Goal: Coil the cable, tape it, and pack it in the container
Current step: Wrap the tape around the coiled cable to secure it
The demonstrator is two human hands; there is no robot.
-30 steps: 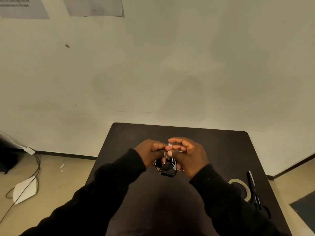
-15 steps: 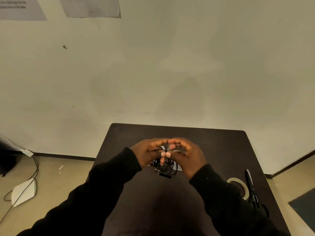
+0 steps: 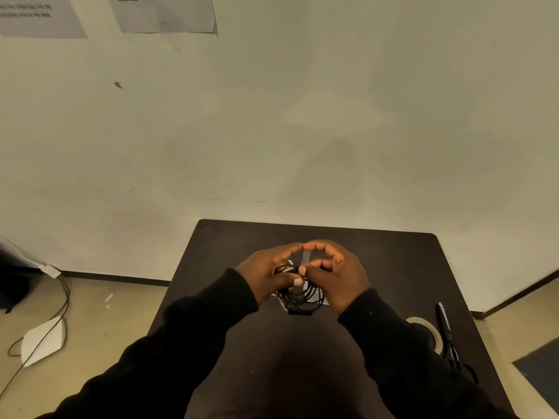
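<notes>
A coiled black cable (image 3: pixel 299 296) hangs between my two hands above the dark table (image 3: pixel 378 261). My left hand (image 3: pixel 266 273) grips the coil's upper left side. My right hand (image 3: pixel 338 276) holds the coil's right side, fingertips meeting those of the left. A strip of clear tape (image 3: pixel 306 257) stands between the fingertips, stuck to the coil. Under the coil a clear, shiny item (image 3: pixel 320 299) lies on the table; I cannot tell whether it is the container.
A roll of tape (image 3: pixel 429 329) and black-handled scissors (image 3: pixel 447 331) lie at the table's right edge. A wall stands right behind the table. On the floor at left lie a white device (image 3: pixel 42 340) and cables.
My fingertips have spread and risen into an arch over the coil, and the tape strip now shows between them. The coil stays in both hands.
</notes>
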